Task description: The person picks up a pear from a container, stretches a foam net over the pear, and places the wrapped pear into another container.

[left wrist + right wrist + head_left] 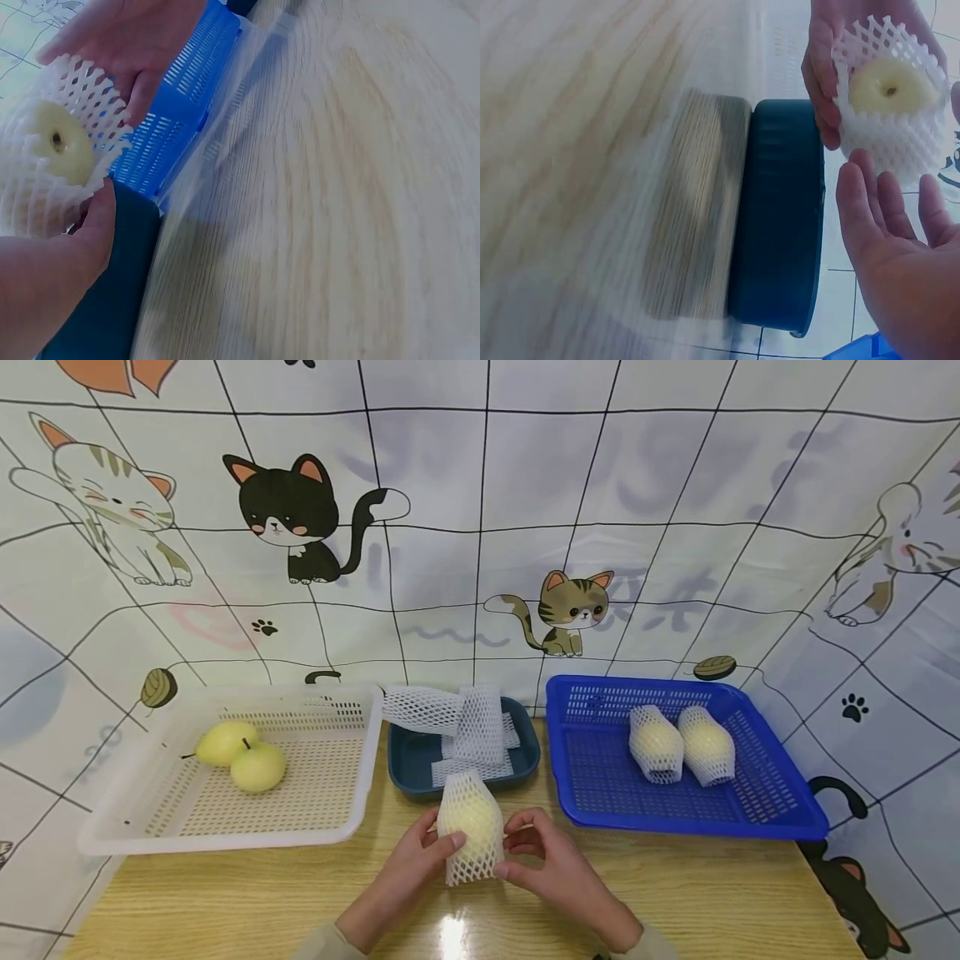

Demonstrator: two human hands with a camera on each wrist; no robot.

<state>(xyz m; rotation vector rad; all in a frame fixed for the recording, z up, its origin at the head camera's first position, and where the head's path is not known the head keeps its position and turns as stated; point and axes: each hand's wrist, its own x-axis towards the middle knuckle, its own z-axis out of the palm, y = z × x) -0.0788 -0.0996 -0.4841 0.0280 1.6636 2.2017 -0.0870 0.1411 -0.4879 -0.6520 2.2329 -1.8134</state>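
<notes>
My left hand (pixel 420 860) grips a pale yellow pear (pixel 64 142) inside a white foam net sleeve (pixel 468 835), thumb across its front. Held above the table's front part, the sleeve has its lower end open, and both wrist views show the pear's dimpled end through that opening. Close by on the right is my right hand (pixel 551 864). Its fingers (pixel 892 206) are spread and slightly bent beside the net; the thumb tip meets the sleeve's lower edge in the head view.
Two bare pears (pixel 257 767) lie in a white basket (pixel 315 839) on the left. Loose foam sleeves (pixel 480 727) fill a dark teal tray (pixel 405 760) behind my hands. At right, a blue basket (pixel 600 793) holds two net-wrapped pears (pixel 656 743). A cat-print cloth (pixel 450 560) backs the wooden table (pixel 247 902).
</notes>
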